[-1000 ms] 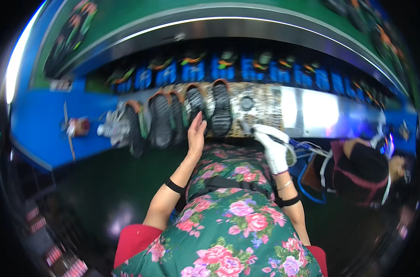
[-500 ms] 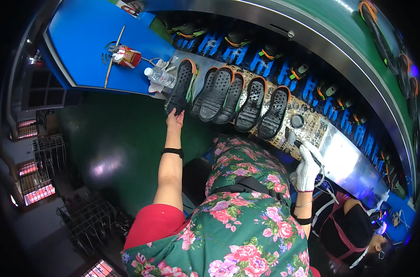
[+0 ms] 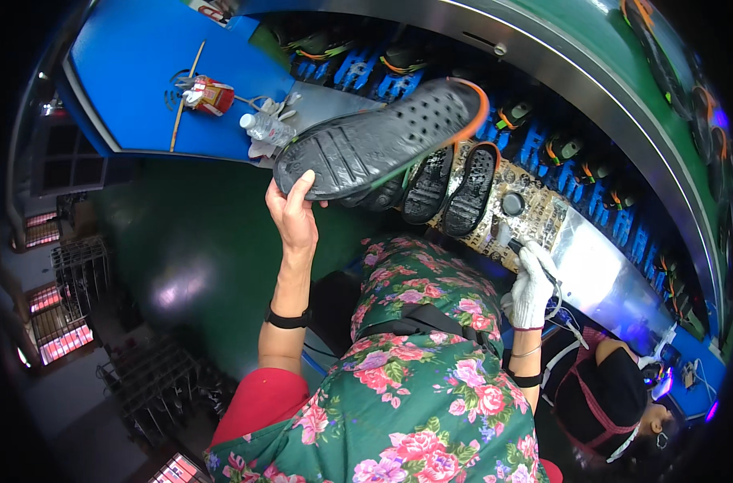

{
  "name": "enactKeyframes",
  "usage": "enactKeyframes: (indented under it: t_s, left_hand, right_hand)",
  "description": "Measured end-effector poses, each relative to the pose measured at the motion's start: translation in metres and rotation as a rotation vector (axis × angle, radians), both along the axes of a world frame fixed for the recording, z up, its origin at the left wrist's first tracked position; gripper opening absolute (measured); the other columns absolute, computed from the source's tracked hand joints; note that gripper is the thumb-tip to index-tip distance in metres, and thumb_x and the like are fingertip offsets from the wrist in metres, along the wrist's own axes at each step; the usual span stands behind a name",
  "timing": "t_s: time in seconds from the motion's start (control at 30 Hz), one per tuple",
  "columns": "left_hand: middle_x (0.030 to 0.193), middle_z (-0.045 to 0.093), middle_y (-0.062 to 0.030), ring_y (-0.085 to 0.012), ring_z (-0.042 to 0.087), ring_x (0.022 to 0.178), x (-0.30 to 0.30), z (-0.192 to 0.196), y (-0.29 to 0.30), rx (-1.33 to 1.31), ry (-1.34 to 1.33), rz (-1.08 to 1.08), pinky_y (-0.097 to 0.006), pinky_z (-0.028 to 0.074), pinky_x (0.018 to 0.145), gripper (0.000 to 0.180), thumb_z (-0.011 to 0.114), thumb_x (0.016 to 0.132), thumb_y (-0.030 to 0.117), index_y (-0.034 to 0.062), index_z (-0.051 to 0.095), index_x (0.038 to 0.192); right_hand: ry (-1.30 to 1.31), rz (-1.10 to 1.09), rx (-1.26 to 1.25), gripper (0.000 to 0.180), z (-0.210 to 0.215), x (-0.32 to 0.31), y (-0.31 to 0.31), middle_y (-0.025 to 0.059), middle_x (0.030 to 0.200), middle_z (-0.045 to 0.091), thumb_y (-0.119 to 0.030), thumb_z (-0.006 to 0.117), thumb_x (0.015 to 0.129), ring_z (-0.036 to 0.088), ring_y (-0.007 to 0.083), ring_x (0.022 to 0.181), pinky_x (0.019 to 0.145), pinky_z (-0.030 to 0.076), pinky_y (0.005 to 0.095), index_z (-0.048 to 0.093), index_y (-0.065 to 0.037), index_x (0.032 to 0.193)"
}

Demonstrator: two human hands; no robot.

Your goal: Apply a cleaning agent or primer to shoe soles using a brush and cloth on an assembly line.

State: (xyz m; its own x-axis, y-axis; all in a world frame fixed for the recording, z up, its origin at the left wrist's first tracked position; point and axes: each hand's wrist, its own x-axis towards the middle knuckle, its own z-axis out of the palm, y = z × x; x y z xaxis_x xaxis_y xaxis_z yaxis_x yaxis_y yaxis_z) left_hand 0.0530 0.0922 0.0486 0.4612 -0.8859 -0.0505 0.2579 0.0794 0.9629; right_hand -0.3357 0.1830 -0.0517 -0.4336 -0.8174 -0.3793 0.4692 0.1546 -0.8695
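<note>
My left hand [image 3: 295, 211] is closed on the heel end of a black shoe sole [image 3: 366, 145] with an orange and green edge. The thumb lies on top and the sole is raised above the bench, holes toward the upper right. Beneath and beside it lie more black soles [image 3: 469, 190] in a row, some partly hidden by the raised one. My right hand [image 3: 534, 283], in a white knitted glove, grips a small brush [image 3: 507, 238] with a dark handle and pale tip. A small round black dish [image 3: 513, 204] stands just beyond the brush.
A stained work board [image 3: 535, 211] lies under the soles, beside a metal plate [image 3: 596, 258]. Behind it runs a rack of blue holders with shoe parts. A water bottle [image 3: 266, 129] and a red carton [image 3: 213, 97] stand at left. A co-worker [image 3: 604, 394] sits at lower right.
My left hand has picked the leftmost sole up off the bench and brought it toward me, turning it to the right. My right hand stays near the board with the brush.
</note>
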Motion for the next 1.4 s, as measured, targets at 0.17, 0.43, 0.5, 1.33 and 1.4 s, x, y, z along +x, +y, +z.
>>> enactKeyframes:
  t_s: [0.17, 0.43, 0.5, 1.33, 1.4]
  left_hand:
    - [0.092, 0.071, -0.0053, -0.0123, 0.065, 0.074, -0.023, 0.034, -0.009, -0.009, -0.072, -0.221, -0.028, 0.052, 0.061, 0.015, 0.068, 0.088, 0.003, -0.0015, 0.068, 0.103]
    - [0.100, 0.073, -0.0090, -0.0148, 0.068, 0.090, -0.051, 0.058, -0.019, -0.049, 0.006, -0.306, -0.029, 0.052, 0.087, 0.023, 0.068, 0.085, 0.000, -0.0050, 0.069, 0.107]
    - [0.100, 0.073, -0.0093, -0.0155, 0.068, 0.090, -0.054, 0.061, -0.020, -0.026, 0.028, -0.312, -0.030, 0.052, 0.088, 0.023, 0.068, 0.085, 0.000, -0.0053, 0.068, 0.108]
    - [0.117, 0.065, -0.0247, -0.0329, 0.066, 0.102, 0.142, -0.228, -0.011, 0.251, 0.267, 0.253, -0.043, 0.062, 0.092, 0.035, 0.061, 0.103, 0.011, -0.0203, 0.057, 0.118]
    - [0.116, 0.065, -0.0254, -0.0341, 0.066, 0.102, 0.155, -0.242, -0.007, 0.296, 0.301, 0.298, -0.043, 0.062, 0.093, 0.039, 0.060, 0.104, 0.014, -0.0221, 0.057, 0.117]
  right_hand:
    - [-0.043, -0.008, -0.019, 0.022, 0.007, 0.009, 0.002, 0.0199, 0.109, 0.075, 0.006, 0.073, 0.082, 0.070, 0.0194, 0.079, 0.069, 0.058, 0.0274, 0.073, 0.007, 0.105]
    - [-0.087, -0.061, 0.000, 0.023, 0.003, 0.002, 0.013, 0.0198, 0.108, 0.075, 0.006, 0.070, 0.085, 0.071, 0.0201, 0.081, 0.072, 0.059, 0.0283, 0.072, 0.009, 0.107]
    - [-0.069, -0.061, -0.003, 0.023, 0.003, 0.002, 0.013, 0.0194, 0.108, 0.075, 0.006, 0.070, 0.085, 0.072, 0.0199, 0.082, 0.072, 0.059, 0.0280, 0.072, 0.009, 0.108]
    - [-0.058, 0.104, -0.034, 0.022, 0.017, 0.012, 0.007, 0.0116, 0.101, 0.077, 0.001, 0.072, 0.086, 0.067, 0.0133, 0.079, 0.073, 0.054, 0.0256, 0.076, 0.005, 0.108]
    - [-0.075, 0.126, -0.058, 0.025, 0.016, 0.016, 0.004, 0.0096, 0.097, 0.077, 0.001, 0.072, 0.086, 0.066, 0.0128, 0.077, 0.072, 0.053, 0.0255, 0.077, 0.004, 0.110]
